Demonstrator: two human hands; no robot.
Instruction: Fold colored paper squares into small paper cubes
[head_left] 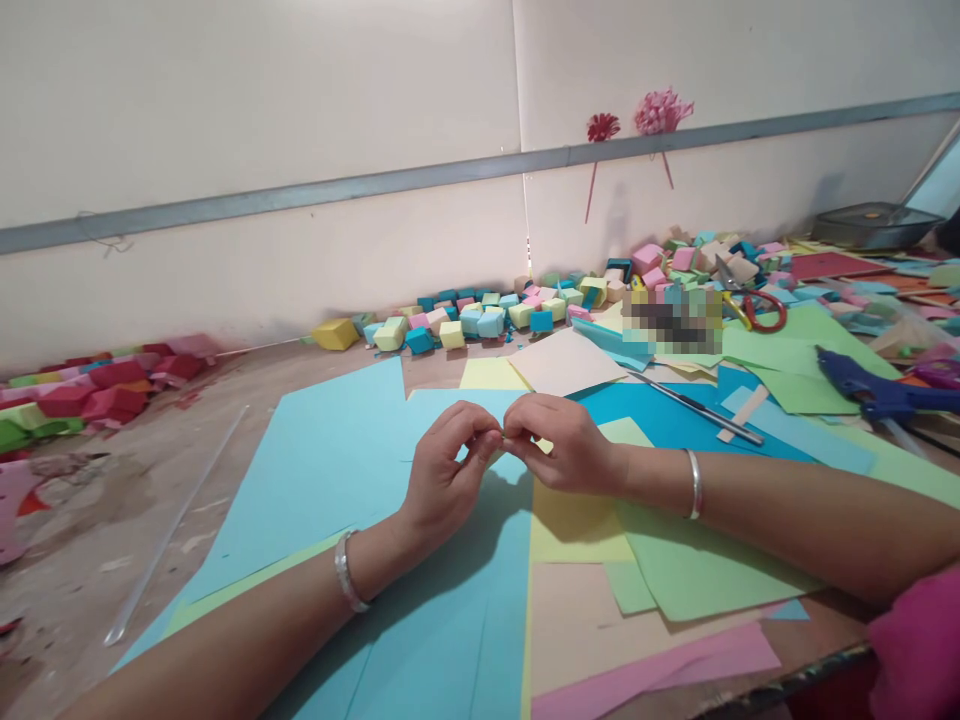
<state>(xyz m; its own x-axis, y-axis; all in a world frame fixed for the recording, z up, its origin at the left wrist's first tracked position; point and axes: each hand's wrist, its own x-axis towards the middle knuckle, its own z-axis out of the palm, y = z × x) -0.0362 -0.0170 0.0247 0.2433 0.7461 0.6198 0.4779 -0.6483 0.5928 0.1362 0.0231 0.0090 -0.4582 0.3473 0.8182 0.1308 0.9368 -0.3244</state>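
Observation:
Fingertips of my left hand point(451, 458) and my right hand point(562, 440) meet in the middle of the view, both pinched closed. Something very small seems to be between them, mostly hidden by the fingers, and I cannot make out its kind. Under and around the hands lie large light blue paper sheets point(322, 460). A yellow sheet point(577, 525) shows below my right hand, with a green sheet point(697, 570) under the right forearm. Beyond the right wrist, a slim craft knife or pen point(697, 408) rests on darker blue paper point(637, 400).
Folded paper cubes point(465, 320) line the wall, with red ones point(116, 390) at left. A clear glue stick point(180, 520) lies on the left. Scissors point(761, 312) and a blue glue gun point(870, 385) are at right. Paper flowers point(664, 112) hang behind a wall strip.

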